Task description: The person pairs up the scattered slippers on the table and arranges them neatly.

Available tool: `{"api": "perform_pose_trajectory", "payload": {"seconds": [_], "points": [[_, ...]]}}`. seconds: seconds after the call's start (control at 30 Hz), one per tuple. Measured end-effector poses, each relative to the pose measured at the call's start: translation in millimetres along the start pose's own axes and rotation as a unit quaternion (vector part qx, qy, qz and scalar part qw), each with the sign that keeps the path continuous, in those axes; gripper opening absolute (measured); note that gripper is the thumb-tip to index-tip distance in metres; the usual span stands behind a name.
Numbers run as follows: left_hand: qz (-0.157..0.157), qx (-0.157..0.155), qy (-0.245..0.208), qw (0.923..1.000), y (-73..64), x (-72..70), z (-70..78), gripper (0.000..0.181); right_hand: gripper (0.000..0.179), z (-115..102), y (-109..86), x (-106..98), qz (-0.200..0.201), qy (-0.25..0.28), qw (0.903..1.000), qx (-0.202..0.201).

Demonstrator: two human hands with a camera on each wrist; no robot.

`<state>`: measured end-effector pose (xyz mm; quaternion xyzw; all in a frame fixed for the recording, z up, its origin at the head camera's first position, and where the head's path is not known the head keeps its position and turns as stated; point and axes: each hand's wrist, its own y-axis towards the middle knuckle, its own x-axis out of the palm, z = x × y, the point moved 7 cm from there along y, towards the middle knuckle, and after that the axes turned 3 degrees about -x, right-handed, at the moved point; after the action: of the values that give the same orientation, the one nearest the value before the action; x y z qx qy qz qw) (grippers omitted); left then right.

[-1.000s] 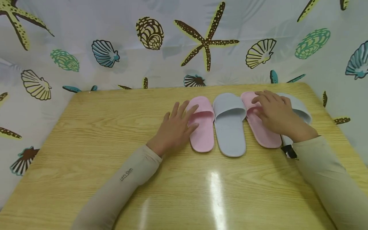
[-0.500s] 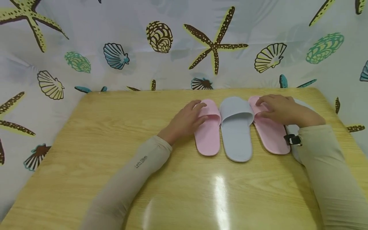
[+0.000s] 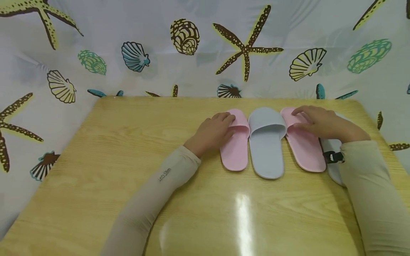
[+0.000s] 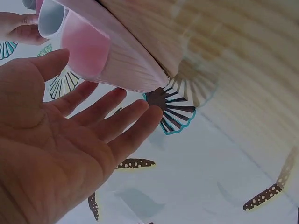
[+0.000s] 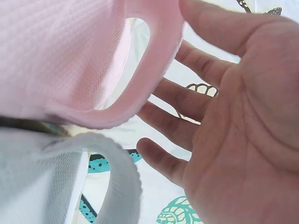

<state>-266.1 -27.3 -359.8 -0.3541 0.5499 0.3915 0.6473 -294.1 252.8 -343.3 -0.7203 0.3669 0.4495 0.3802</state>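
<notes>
Two pink and two pale grey slippers lie in an alternating row on the table. At the row's left end, my left hand [image 3: 211, 133] reaches over the strap of a pink slipper [image 3: 235, 154], fingertips right at the strap's top. In the left wrist view its fingers [image 4: 135, 130] are loosely extended, the thumb apart. A grey slipper [image 3: 267, 154] sits between the two pink ones. My right hand [image 3: 325, 122] reaches over the other pink slipper [image 3: 307, 153]; in the right wrist view its fingers [image 5: 182, 98] extend along that slipper's strap [image 5: 140, 88]. The right-end grey slipper [image 3: 334, 174] is partly hidden.
The wooden table [image 3: 128, 149] stretches away to the left of the slippers and in front of them. Behind it hangs a white curtain [image 3: 198, 71] printed with shells and starfish. A black buckled band [image 3: 333, 157] shows by the right sleeve.
The view has shifted slightly. My left hand has lowered its fingers from spread above onto the left pink slipper's strap. My right hand has settled over the other pink strap.
</notes>
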Motion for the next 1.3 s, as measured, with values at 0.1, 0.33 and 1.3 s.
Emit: {"api": "perform_pose_trajectory", "payload": {"seconds": [0.1, 0.33, 1.3], "points": [[0.004, 0.006, 0.009, 0.9999, 5.8, -4.3, 2.0, 0.050, 0.064, 5, -0.3, -4, -0.001, 0.006, 0.9999, 0.011], [-0.012, 0.014, 0.013, 0.9998, 9.9, -2.3, 2.6, 0.052, 0.062, 12, -0.2, -1, -0.013, 0.031, 0.9994, 0.012], [-0.051, 0.033, -0.060, 0.9964, 10.1, 2.1, -6.5, 0.052, 0.049, 16, -6.0, -5, 0.003, 0.009, 1.0000, -0.001]]}}
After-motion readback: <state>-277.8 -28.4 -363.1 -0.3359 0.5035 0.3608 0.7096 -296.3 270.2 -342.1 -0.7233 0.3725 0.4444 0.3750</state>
